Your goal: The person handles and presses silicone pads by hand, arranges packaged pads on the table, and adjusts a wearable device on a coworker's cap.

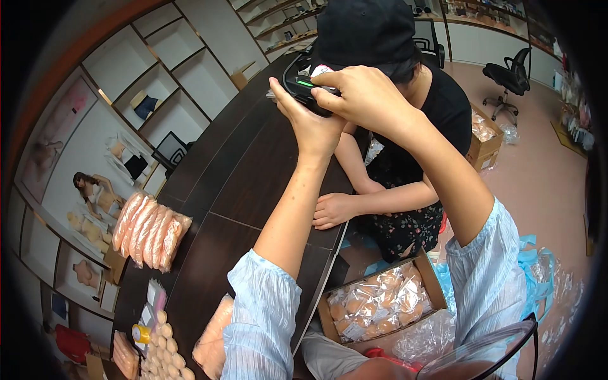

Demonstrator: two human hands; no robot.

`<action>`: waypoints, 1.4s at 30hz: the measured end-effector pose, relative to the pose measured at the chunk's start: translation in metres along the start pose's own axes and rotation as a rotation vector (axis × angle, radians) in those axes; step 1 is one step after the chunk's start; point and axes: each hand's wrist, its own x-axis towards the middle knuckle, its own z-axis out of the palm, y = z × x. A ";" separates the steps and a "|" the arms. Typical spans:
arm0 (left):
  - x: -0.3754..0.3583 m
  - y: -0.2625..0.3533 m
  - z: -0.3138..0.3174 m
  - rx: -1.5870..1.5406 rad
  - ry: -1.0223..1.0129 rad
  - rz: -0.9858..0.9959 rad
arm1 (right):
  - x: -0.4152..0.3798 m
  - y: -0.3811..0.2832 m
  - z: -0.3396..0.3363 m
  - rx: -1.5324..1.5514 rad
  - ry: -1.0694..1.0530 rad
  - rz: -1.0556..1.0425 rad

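Note:
My left hand (311, 130) is raised over the table and supports a black rounded device (299, 81) with a green-lit strip, its palm under and beside it. From the right, my right hand (370, 95) bends its fingers onto the device's near edge, thumb and forefinger close to the green strip. Part of the device is hidden behind my fingers, and its exact kind cannot be made out. Just behind it is another person's black cap (364, 31). That person's hand (334, 210) rests on the table edge below my wrists.
The dark table (253, 183) carries a stack of plastic-wrapped peach-coloured packs (151, 231), a yellow tape roll (140, 334) and several small beige pieces (166, 354). A cardboard box (323, 315) of wrapped items stands on the floor. An office chair (510, 76) is at the back right.

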 end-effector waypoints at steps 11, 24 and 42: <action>-0.027 0.001 -0.006 -0.089 -0.058 0.018 | 0.018 -0.003 -0.017 -0.037 -0.094 0.149; -0.040 -0.008 -0.103 0.199 -0.119 -0.197 | -0.003 -0.006 -0.024 -0.092 0.125 0.262; -0.359 0.415 -0.617 0.078 1.167 -0.618 | -0.135 -0.197 0.075 0.826 -0.450 -0.066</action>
